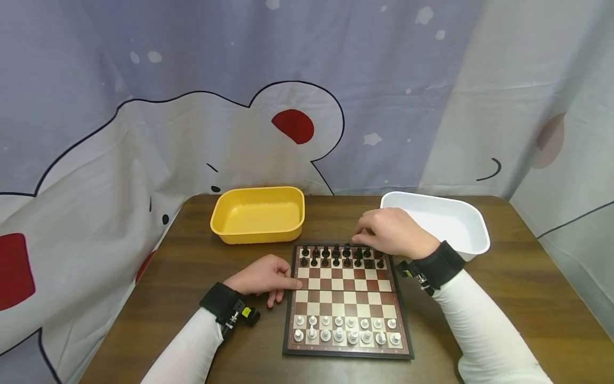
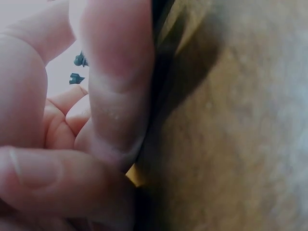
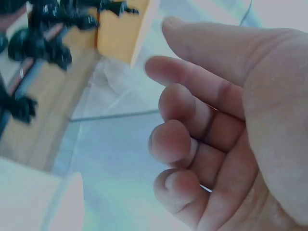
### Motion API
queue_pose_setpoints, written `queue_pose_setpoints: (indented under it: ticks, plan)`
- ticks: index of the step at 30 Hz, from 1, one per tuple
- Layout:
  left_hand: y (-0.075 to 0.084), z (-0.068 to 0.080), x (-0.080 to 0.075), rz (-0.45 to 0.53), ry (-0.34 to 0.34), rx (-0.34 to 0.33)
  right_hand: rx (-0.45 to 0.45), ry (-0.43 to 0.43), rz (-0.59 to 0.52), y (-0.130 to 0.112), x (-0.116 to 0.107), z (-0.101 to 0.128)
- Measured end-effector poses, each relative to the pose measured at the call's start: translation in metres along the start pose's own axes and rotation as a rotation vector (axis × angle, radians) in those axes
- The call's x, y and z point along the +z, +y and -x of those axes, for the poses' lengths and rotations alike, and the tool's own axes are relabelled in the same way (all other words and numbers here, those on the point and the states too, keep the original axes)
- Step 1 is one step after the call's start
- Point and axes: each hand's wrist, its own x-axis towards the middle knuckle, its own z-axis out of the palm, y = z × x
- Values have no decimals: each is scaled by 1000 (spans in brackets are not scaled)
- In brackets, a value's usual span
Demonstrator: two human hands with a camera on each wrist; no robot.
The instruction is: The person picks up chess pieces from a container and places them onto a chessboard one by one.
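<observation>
A chessboard (image 1: 349,304) lies on the table with black chess pieces (image 1: 336,256) along its far side and white chess pieces (image 1: 338,335) along its near side. My left hand (image 1: 264,274) rests at the board's left edge, one straight finger touching the border. The left wrist view shows that hand's fingers (image 2: 118,96) close up beside the dark edge. Over the board's far right corner hovers my right hand (image 1: 393,232), hiding some of the black pieces. In the right wrist view its fingers (image 3: 175,144) are loosely curled, with nothing between them and the thumb.
Behind the board to the left stands a yellow basin (image 1: 259,238). A white basin (image 1: 472,226) stands at the back right, partly behind my right hand. A patterned curtain (image 1: 192,144) hangs behind the brown table (image 1: 508,277).
</observation>
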Motion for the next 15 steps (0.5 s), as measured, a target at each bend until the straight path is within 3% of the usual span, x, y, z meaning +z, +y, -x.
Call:
queue_pose_setpoints:
  ticks: [4,9,12,15]
  plan:
    - [1,-1,-1,-3,-9,-4,26,87,9,12,-5,3]
    - [4,6,-7,-13,-42,-15,107,125,3,25,-9,5]
    - [9,12,-15,-31,-64,-13,172,141,-7,32,-13,9]
    - [16,19,-28,-51,-31,7,217,167,-17,38,-16,13]
